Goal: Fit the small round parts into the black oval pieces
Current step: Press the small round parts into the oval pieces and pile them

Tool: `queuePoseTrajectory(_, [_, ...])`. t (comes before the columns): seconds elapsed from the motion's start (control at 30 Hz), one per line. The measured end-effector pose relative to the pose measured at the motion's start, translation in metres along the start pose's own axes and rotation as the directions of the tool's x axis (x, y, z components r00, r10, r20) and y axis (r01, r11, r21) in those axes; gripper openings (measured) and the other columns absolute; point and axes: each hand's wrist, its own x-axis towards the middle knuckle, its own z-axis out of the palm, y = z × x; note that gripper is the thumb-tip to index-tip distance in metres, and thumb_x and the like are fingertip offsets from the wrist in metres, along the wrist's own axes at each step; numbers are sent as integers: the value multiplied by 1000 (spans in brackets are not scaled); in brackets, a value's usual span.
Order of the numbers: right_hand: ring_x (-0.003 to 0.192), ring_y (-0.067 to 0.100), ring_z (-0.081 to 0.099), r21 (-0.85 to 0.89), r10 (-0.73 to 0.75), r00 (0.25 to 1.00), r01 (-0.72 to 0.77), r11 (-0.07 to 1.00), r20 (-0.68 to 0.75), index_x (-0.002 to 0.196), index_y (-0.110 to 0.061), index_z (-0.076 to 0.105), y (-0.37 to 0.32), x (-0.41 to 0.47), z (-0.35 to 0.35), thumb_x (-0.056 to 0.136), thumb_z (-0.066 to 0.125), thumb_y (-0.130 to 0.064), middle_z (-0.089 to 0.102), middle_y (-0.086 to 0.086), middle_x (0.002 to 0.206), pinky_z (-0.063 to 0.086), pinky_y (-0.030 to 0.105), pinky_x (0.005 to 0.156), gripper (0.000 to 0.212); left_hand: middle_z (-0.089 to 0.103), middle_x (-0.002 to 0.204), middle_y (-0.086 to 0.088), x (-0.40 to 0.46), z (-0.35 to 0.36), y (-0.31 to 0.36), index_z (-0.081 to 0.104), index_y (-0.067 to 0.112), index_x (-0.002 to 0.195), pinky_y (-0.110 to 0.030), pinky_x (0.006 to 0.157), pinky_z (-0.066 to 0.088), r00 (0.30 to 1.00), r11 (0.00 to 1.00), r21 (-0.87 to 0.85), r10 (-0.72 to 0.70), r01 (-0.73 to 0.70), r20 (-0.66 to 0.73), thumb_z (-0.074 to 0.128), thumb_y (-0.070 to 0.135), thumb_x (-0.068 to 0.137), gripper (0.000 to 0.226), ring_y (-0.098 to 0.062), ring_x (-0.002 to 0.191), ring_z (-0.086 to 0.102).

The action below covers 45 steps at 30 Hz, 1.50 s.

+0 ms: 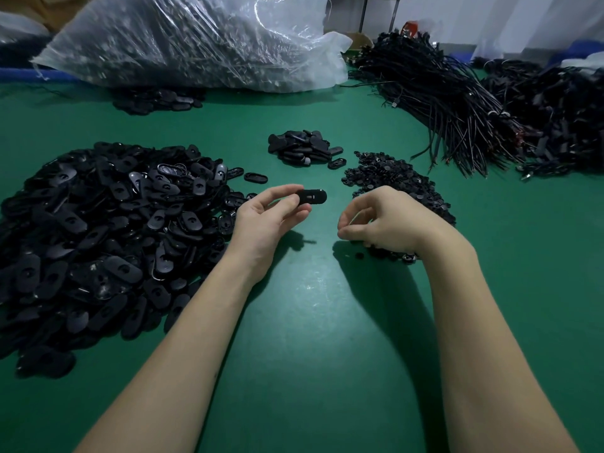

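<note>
My left hand (268, 217) pinches one black oval piece (313, 196) between thumb and fingers and holds it above the green table (313, 322). A big heap of black oval pieces (108, 230) lies to its left. My right hand (382, 220) rests with curled fingers at the near edge of the pile of small round parts (389, 178). Whether its fingertips hold a round part is hidden. A smaller heap of oval pieces (304, 147) lies beyond both hands.
A large clear plastic bag (196, 40) of dark parts lies at the back left. Bundles of black cables (457, 103) cover the back right. A few loose oval rings (256, 177) lie near the big heap.
</note>
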Motion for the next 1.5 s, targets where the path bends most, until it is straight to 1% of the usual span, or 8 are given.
queuePoseTrajectory(0.13, [64, 10, 73, 209, -53, 996, 68, 975, -76, 92, -21, 77, -3, -3, 1, 92, 77, -24, 76, -4, 74, 59, 24, 70, 2, 68, 117, -24, 0, 0, 1, 65, 2, 99, -20, 78, 58, 1000, 998, -57, -14, 14, -4, 61, -5, 94, 9, -26, 94, 76])
queuePoseTrajectory(0.27, [65, 15, 67, 419, -81, 989, 126, 899, -124, 96, -15, 72, -8, -3, 7, 97, 72, -21, 78, 4, 83, 57, 25, 62, 5, 67, 112, -26, 1, -1, 0, 63, 4, 101, -20, 78, 58, 1000, 998, -57, -7, 6, -13, 64, -3, 93, 10, -26, 93, 76])
queuePoseTrajectory(0.47, [63, 11, 69, 521, -47, 977, 152, 840, -209, 93, -13, 79, -10, 1, 17, 91, 77, -11, 78, 2, 79, 55, 20, 59, 4, 75, 96, -2, 1, -3, 0, 74, 16, 102, -17, 75, 54, 998, 997, 69, 19, -22, 52, 67, 4, 93, 16, -10, 83, 70])
queuePoseTrajectory(0.6, [66, 10, 68, 609, -27, 984, 132, 782, -179, 97, -10, 79, -11, 1, 20, 92, 74, -9, 79, 6, 88, 57, 20, 62, 7, 74, 87, -2, 5, -5, 1, 70, 12, 94, -19, 77, 55, 999, 1000, -23, -17, 18, 36, 69, 4, 91, 9, -14, 83, 72])
queuePoseTrajectory(0.77, [63, 10, 67, 661, -7, 980, 139, 737, -198, 101, -11, 78, -14, 2, 22, 92, 74, -5, 77, 4, 82, 57, 20, 62, 11, 77, 87, -5, 6, -6, 1, 61, 7, 93, -22, 81, 57, 997, 994, -97, -48, 55, 68, 71, 1, 89, 12, -21, 90, 75])
queuePoseTrajectory(1.0, [58, 5, 59, 626, 69, 961, 118, 771, -266, 93, -17, 79, -18, 3, 26, 90, 77, -13, 74, -5, 78, 46, 18, 51, 6, 77, 91, -9, 1, -2, 4, 64, 10, 122, -23, 81, 58, 991, 997, -68, -13, 22, 132, 68, -3, 89, 35, -24, 92, 75])
queuePoseTrajectory(1.23, [52, 4, 55, 669, 149, 951, 75, 740, -271, 85, -17, 80, -26, 1, 22, 85, 79, -17, 78, 1, 81, 42, 15, 47, 1, 76, 100, -19, 0, 3, 1, 59, 8, 106, -28, 78, 59, 996, 1000, 0, 30, -30, 86, 61, 8, 99, 7, -32, 94, 75])
queuePoseTrajectory(1.5, [49, 4, 55, 657, 198, 925, 70, 751, -324, 81, -16, 79, -31, 4, 28, 84, 78, -10, 70, -4, 63, 41, 16, 45, 6, 77, 98, -17, -1, 7, -5, 73, 4, 102, -24, 82, 58, 992, 993, 11, 116, -116, 52, 67, 9, 95, 11, -28, 94, 75])
